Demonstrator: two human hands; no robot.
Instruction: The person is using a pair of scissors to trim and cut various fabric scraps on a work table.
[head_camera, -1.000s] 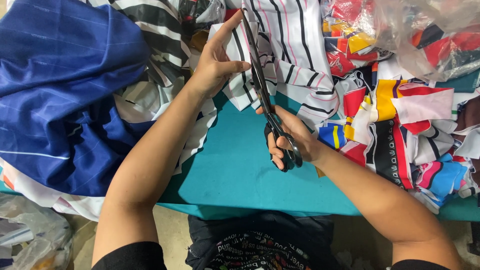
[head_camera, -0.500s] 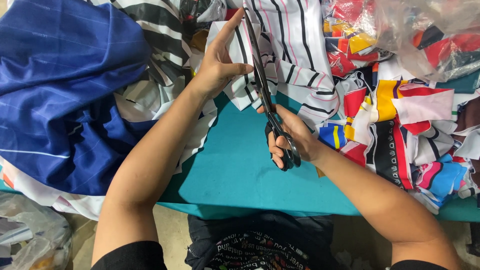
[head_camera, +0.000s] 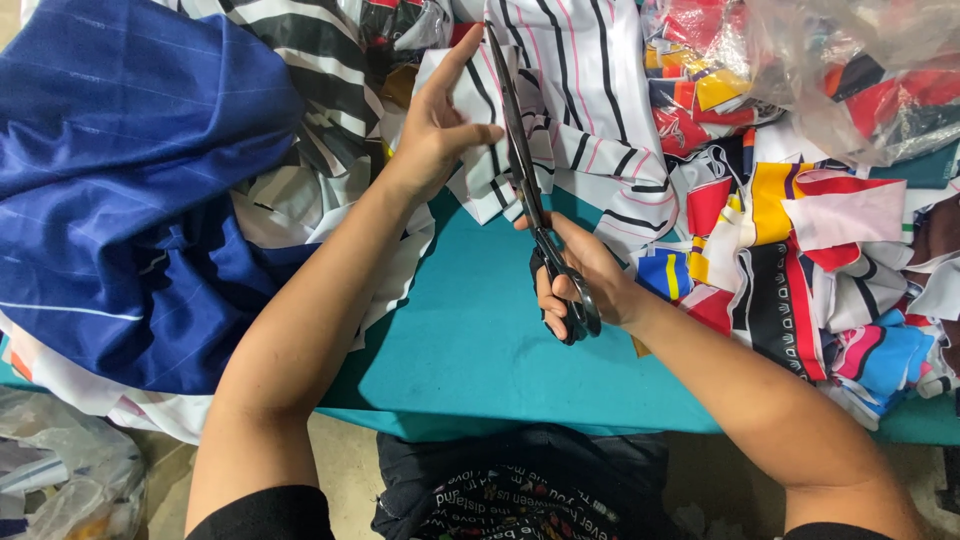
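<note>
The right hand is clenched through the black handles of the scissors, low over the teal worktop. The scissors' long axis runs away from the body and slightly leftward — handles near, tips far. The blades lie close together against the white striped fabric, which sits directly ahead of the right hand along that blade line. The left hand grips the fabric's left edge just beside the blades, thumb pressed to the cloth, fingers extended upward. The left hand is the nearer to the fabric; the right reaches it only through the blades. Blue cloth lies well left — coloured scraps lie right.
</note>
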